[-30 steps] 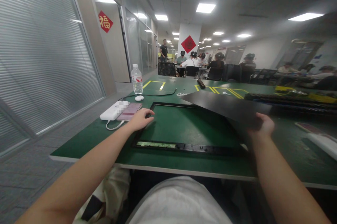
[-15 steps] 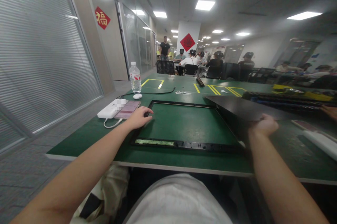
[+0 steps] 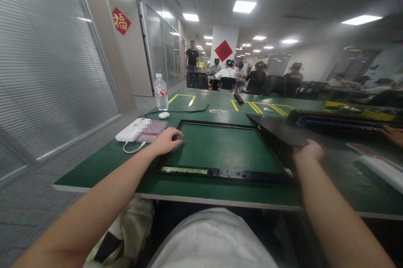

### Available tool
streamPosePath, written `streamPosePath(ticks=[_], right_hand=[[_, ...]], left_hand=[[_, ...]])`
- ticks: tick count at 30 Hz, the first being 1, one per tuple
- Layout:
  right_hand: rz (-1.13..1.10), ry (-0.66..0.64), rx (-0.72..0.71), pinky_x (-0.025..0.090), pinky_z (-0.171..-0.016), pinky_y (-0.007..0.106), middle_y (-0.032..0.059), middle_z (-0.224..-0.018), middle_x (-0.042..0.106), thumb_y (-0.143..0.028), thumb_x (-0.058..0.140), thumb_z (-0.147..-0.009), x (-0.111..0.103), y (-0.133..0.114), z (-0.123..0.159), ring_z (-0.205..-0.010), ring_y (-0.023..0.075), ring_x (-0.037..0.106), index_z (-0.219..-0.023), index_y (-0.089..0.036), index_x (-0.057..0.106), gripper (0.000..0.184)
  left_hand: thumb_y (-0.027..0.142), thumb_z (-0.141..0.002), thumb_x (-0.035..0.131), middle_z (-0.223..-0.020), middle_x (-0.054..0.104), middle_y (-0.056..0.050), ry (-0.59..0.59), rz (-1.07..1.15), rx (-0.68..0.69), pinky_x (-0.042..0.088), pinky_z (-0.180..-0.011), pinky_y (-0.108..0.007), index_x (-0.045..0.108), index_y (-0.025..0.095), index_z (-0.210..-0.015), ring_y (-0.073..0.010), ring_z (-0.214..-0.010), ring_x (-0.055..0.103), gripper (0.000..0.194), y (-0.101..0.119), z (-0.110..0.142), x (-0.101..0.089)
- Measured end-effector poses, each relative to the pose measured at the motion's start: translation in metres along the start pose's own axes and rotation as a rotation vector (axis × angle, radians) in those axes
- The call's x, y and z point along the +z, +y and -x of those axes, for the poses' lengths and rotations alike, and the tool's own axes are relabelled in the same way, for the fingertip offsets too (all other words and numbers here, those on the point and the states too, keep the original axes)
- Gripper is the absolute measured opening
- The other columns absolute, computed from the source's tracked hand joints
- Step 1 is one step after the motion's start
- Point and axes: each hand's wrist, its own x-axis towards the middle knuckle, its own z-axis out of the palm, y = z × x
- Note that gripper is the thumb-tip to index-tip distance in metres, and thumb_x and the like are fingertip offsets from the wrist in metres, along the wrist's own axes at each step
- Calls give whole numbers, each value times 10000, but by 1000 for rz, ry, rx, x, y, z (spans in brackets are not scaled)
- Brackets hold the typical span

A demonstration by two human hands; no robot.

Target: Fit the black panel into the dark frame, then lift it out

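A thin black rectangular frame (image 3: 220, 123) lies on the green table in front of me, with a light-green strip (image 3: 184, 170) along its near side. My left hand (image 3: 167, 140) is closed at the frame's left side, thumb and fingers curled over it. My right hand (image 3: 309, 151) grips the outer edge of a dark flat panel (image 3: 277, 129). The panel stands tilted at the frame's right side, its right edge raised. Its lower edge lies close to the frame; whether they touch I cannot tell.
Left of the frame are a white power bank (image 3: 130, 129), a phone (image 3: 153, 130), a water bottle (image 3: 161, 94) and a white oval object (image 3: 164, 115). At right are a white device (image 3: 382, 171) and another person's hand (image 3: 393, 134). Yellow tape (image 3: 256, 107) marks the far tabletop (image 3: 208, 99).
My right hand has moved a little left, and the panel's raised edge has come with it toward the frame. The left hand keeps its place on the frame.
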Motion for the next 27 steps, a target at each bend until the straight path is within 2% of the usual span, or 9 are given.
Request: streamPosePath(ticks=[3,7,10,16,23,27], right_hand=[[-29,-10,17,599,-738,323,7,-906,669,0,508,-748,1,2,6,-741,123,653,-983,-173,583,301],[-25,-24,70,605,-744,356,13,-902,692,23,474,-768,-3,3,6,-723,131,679,-1064,-166,602,374],[-15,-23,107,609,-753,351,11,-916,704,38,456,-783,-4,4,4,-722,126,685,-1093,-168,604,401],[12,-77,178,624,-757,342,7,-923,714,-4,427,-870,-4,7,-4,-737,120,696,-1053,-193,623,328],[-9,-190,203,624,-666,258,7,-913,734,-3,386,-896,-3,14,-23,-706,110,698,-1105,-203,641,386],[13,-201,228,619,-648,250,16,-914,744,-1,375,-894,-4,16,-28,-645,112,686,-1137,-204,653,421]], left_hand=[[408,-744,596,-1039,694,-122,1,-11,4,484,-963,-451,728,178,-972,-309,-1025,641,350,0,0,0],[400,-752,591,-1062,693,-128,-8,-23,4,482,-977,-455,726,175,-982,-311,-1046,638,349,-1,0,0],[394,-755,589,-1080,690,-133,-15,-22,7,478,-987,-458,727,174,-985,-313,-1057,636,347,-1,0,1],[390,-742,606,-1073,692,-130,-12,-13,14,481,-988,-466,731,180,-971,-314,-1039,638,335,-1,0,1],[376,-741,614,-1084,695,-127,-14,-10,17,479,-998,-472,731,190,-956,-312,-1051,636,308,-2,0,2],[379,-751,609,-1095,695,-130,-23,-17,34,475,-1009,-456,731,188,-966,-309,-1077,634,312,-2,1,2]])
